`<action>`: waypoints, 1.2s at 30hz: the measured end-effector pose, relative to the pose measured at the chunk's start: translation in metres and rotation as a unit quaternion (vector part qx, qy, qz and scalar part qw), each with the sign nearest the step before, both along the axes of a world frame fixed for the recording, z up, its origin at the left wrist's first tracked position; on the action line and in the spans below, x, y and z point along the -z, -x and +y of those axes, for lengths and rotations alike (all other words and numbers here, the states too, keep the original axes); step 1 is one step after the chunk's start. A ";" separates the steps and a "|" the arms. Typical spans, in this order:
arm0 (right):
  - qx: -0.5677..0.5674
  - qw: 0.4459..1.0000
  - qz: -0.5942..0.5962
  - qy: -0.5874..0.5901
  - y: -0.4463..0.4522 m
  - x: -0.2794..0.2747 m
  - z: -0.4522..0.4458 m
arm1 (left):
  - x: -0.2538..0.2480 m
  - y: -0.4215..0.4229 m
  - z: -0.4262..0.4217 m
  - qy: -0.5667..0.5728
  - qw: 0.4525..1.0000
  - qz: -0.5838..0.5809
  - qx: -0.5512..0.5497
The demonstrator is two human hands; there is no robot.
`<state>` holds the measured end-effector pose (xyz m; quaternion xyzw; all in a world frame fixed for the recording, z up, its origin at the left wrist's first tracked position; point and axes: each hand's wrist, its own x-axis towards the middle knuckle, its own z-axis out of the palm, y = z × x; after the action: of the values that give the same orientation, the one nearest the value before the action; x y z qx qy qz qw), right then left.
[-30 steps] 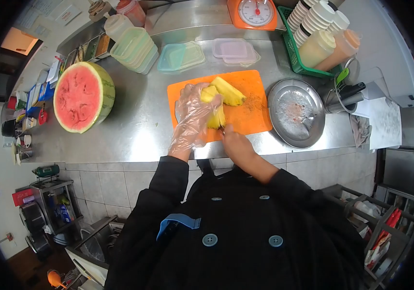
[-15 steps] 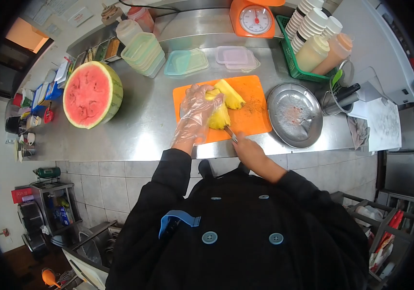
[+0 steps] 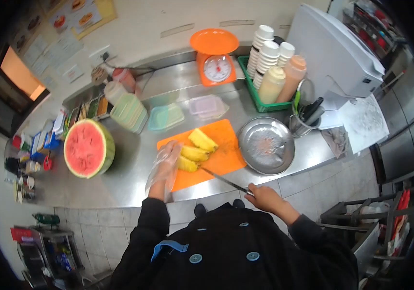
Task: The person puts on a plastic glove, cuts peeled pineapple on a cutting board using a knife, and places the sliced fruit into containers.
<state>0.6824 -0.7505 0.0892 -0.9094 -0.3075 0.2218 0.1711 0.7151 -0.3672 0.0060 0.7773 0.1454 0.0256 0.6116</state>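
Observation:
Three yellow pineapple pieces (image 3: 195,153) lie side by side on an orange cutting board (image 3: 224,164). At their left ends is my left hand (image 3: 167,152), in a clear plastic glove, its fingers closed against the nearer pieces. The glove partly blurs the fingertips. My right hand (image 3: 265,199), bare, grips a knife (image 3: 231,183) by its handle beyond the counter's front edge. The blade slants up and left, its tip close to the nearest piece's right end.
Left on the steel counter (image 3: 129,169) stands a halved watermelon (image 3: 86,147). A metal bowl (image 3: 267,162) sits right of the board. Behind are stacked plastic containers (image 3: 129,113), lids (image 3: 207,106), an orange scale (image 3: 216,65) and a green basket (image 3: 265,105) with cups and bottles.
The knife has come away from under the pineapple, right and toward me, showing its blade. My left hand has shifted to the pieces' left ends. The camera view has tilted up.

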 end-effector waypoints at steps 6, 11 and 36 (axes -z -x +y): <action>0.076 0.995 0.043 -0.052 0.018 0.006 -0.017 | -0.064 0.012 -0.009 -0.336 0.902 -0.120 0.243; 0.073 0.993 0.002 -0.090 0.011 0.026 -0.008 | -0.101 -0.007 -0.048 -0.045 0.958 0.065 0.277; 0.156 0.975 0.026 -0.153 0.012 0.015 -0.006 | -0.094 -0.066 -0.037 -0.450 0.854 -0.101 0.241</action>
<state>0.6707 -0.7564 0.0746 -0.9032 -0.1871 0.1666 0.3484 0.7807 -0.4043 0.1003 0.9714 -0.1367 0.0179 0.1932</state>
